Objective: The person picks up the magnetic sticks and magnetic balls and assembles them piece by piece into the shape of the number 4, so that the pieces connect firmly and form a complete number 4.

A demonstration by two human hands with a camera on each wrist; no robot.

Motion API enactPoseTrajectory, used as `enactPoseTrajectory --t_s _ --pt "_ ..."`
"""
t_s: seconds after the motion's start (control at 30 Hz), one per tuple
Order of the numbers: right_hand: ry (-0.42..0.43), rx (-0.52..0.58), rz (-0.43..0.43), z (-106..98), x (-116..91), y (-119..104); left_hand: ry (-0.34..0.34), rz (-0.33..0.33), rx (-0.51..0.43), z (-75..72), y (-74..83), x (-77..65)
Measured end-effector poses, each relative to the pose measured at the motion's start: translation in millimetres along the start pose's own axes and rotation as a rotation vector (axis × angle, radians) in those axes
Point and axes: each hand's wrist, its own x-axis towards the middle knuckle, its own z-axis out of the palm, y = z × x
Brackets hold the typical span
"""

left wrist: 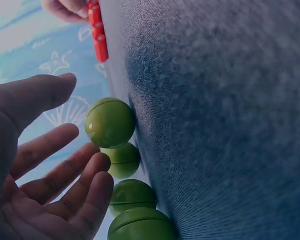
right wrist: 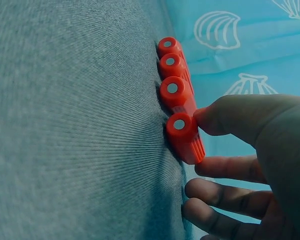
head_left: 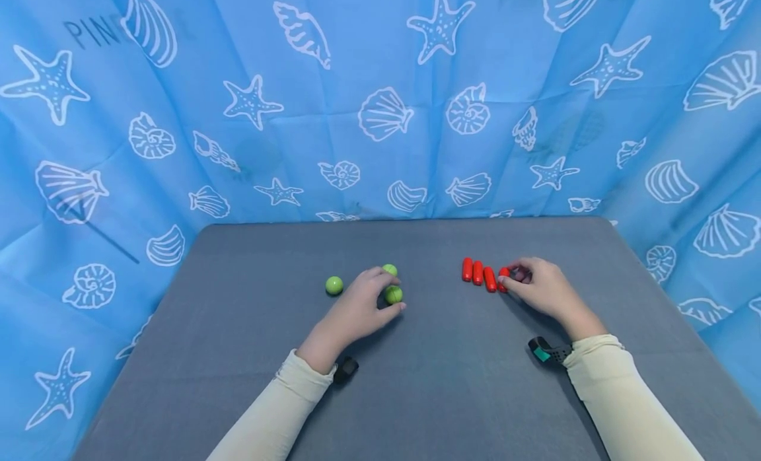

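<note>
Left hand [head_left: 355,308] held nothing, fingers spread beside green balls [left wrist: 110,123] on the grey tabletop [head_left: 446,375]; contact unclear. Left wrist view showed four balls (head view, only three). Right hand [head_left: 543,289] pinched the end red cylinder [right wrist: 186,140], last in a row of four; right wrist view revealed pale discs [right wrist: 179,124] on their ends, unseen from the head.

Shiny round balls [head_left: 334,286] are green, cylinders [head_left: 477,273] red, tabletop cloth [head_left: 440,362] grey, fabric curtain [head_left: 333,137] blue with white shells [head_left: 385,115] and starfish [head_left: 440,29].
</note>
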Motion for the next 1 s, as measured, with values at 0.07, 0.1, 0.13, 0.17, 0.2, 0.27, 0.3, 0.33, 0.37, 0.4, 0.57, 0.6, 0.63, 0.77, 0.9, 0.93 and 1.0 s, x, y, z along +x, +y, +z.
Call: enactPoseTrajectory --t_s 0.07,0.1,0.13,0.17,0.2,0.27,0.3,0.33,0.37,0.4,0.57,0.6,0.63,0.77,0.9,0.93,1.0 --pt "0.0 0.0 -0.003 -0.1 0.2 -0.4 0.001 -0.007 -0.01 0.4 -0.9 0.0" --pt "-0.001 0.0 -0.003 -0.2 0.2 -0.6 0.002 -0.007 -0.018 0.5 -1.5 0.1" --pt "-0.003 0.001 -0.004 -0.2 0.3 -0.8 0.004 -0.007 -0.028 0.5 -1.8 0.2" --pt "-0.005 0.001 -0.004 -0.3 0.2 -0.9 0.005 -0.007 -0.036 0.4 -2.1 0.3" --pt "-0.008 0.003 -0.003 -0.3 0.2 -1.0 0.005 -0.008 -0.047 0.4 -2.4 0.6" --pt "-0.016 0.007 -0.001 -0.4 0.2 -1.1 0.003 -0.014 -0.065 0.5 -2.8 0.9" --pt "-0.019 0.008 0.0 -0.4 0.2 -1.1 0.002 -0.016 -0.072 0.5 -2.8 1.0" --pt "-0.023 0.01 0.001 -0.4 0.1 -1.2 0.001 -0.019 -0.076 0.5 -2.8 1.0" --pt "-0.027 0.012 0.002 -0.4 0.1 -1.4 -0.001 -0.022 -0.079 0.6 -2.9 1.1" --pt "-0.03 0.015 0.002 -0.6 0.0 -1.6 -0.004 -0.026 -0.082 0.6 -3.0 1.1" --pt "-0.037 0.021 -0.002 -1.2 -0.4 -2.7 -0.014 -0.035 -0.081 1.8 -4.5 1.3" --pt "-0.038 0.023 -0.002 -1.4 -0.5 -3.1 -0.014 -0.033 -0.081 2.1 -4.9 1.3" --pt "-0.038 0.024 -0.002 -1.4 -0.4 -3.3 -0.016 -0.033 -0.084 2.4 -5.3 1.2" --pt "-0.044 0.034 0.001 -2.6 -0.3 -4.1 -0.019 -0.028 -0.09 3.0 -5.8 1.0" --pt "-0.045 0.043 0.0 -3.9 -0.3 -4.1 -0.021 -0.026 -0.085 3.1 -5.3 0.6" --pt "-0.043 0.041 -0.003 -3.9 -0.2 -3.8 -0.02 -0.025 -0.083 3.0 -5.1 0.5" --pt "-0.043 0.035 -0.005 -3.3 0.2 -3.5 -0.022 -0.025 -0.078 3.3 -4.9 0.7"
